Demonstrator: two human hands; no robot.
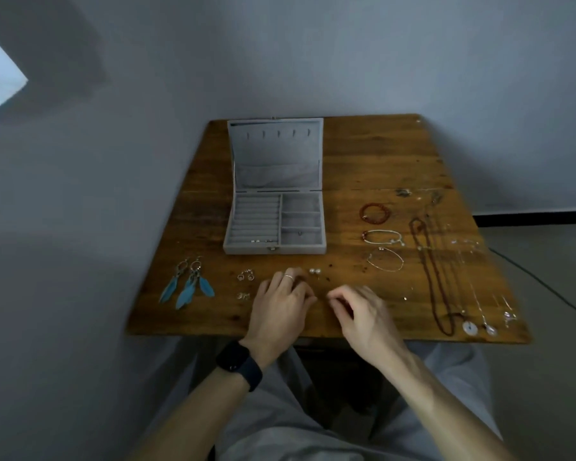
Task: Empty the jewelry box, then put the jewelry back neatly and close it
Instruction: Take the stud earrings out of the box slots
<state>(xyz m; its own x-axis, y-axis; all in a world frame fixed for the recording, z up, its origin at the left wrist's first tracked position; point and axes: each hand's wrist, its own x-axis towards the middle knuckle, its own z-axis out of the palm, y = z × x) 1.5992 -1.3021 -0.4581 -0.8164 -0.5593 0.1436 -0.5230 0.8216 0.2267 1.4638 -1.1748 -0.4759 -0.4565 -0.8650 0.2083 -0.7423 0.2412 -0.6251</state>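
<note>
Your left hand and right hand rest near the open box, fingers curled; whether they pinch anything, I cannot tell. Pearl studs beside them look tiny, slippery: pinch each bead.

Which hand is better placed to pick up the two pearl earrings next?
Probably the left hand: its fingertips lie just beside the pearl earrings. The right hand is curled nearer the table's front edge, farther from them.
</note>
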